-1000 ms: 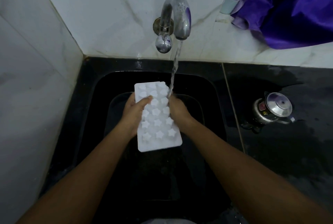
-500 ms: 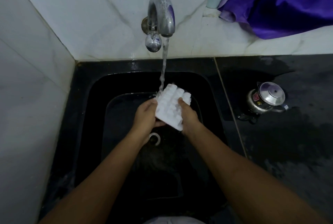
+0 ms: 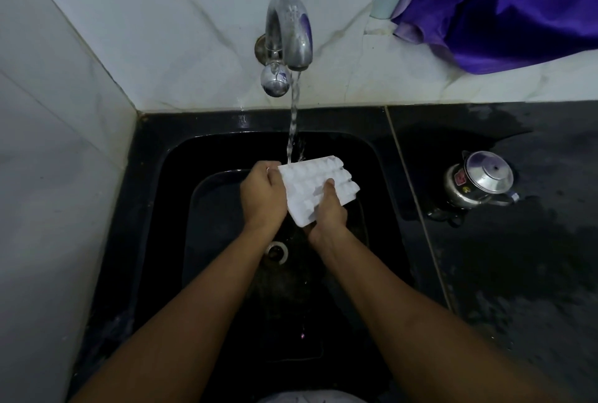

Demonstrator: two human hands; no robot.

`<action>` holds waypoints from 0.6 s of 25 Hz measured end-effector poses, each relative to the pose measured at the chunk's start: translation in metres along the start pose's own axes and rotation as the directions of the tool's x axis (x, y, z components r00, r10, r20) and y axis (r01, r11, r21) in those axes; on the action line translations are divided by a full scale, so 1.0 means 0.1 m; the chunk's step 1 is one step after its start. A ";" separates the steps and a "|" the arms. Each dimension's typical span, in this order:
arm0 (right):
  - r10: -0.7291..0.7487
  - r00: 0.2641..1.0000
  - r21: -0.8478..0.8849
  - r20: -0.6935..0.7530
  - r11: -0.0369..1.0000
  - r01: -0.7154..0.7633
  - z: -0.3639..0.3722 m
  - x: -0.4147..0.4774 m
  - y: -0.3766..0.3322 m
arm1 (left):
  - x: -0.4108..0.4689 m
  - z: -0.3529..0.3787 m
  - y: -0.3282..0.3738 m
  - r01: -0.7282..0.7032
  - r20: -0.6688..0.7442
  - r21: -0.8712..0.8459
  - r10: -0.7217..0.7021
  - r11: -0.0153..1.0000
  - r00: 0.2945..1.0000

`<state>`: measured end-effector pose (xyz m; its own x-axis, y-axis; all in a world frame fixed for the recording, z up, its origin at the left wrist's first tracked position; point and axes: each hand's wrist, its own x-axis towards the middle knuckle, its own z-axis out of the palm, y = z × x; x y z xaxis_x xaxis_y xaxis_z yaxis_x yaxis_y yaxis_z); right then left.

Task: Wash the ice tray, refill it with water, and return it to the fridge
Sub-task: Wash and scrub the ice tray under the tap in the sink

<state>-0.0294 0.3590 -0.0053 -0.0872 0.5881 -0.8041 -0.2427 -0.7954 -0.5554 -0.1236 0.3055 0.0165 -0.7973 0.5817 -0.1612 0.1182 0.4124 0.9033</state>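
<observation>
Small lidded metal kettle [image 3: 480, 180]: is standing upright on the dark counter [image 3: 517, 273], far right; wet patches are glistening around it. Purple cloth [image 3: 504, 4]: is hanging down over the white marbled wall tiles [image 3: 161, 30] at upper right, partly covering a pale blue fitting [image 3: 385, 6]. Tiles are lining the back and left sides.

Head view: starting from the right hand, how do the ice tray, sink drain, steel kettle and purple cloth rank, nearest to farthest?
1. ice tray, gripped in the right hand.
2. sink drain, below and left.
3. steel kettle, on the counter, right.
4. purple cloth, upper right by the wall.
</observation>
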 end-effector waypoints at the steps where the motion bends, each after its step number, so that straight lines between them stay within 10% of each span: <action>1: 0.001 1.000 0.009 0.011 1.000 -0.001 0.00 -0.02 -0.02 | 0.04 0.00 -0.01 0.037 0.007 -0.021 -0.037 0.999 0.999; 7: -0.059 0.991 -0.185 0.121 0.979 0.081 -0.21 0.01 -0.12 | 0.11 -0.21 -0.03 0.467 0.381 -0.083 -0.405 0.880 0.831; 15: -0.060 0.907 -0.424 0.416 0.870 0.252 -0.37 -0.13 -0.17 | 0.16 -0.08 -0.29 0.360 0.349 0.027 -0.346 0.933 0.871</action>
<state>0.0116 0.3595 0.0067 -0.4668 0.6422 -0.6080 0.1766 -0.6059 -0.7757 -0.1448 0.2970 -0.0088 -0.5290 0.6085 -0.5916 -0.1608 0.6126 0.7739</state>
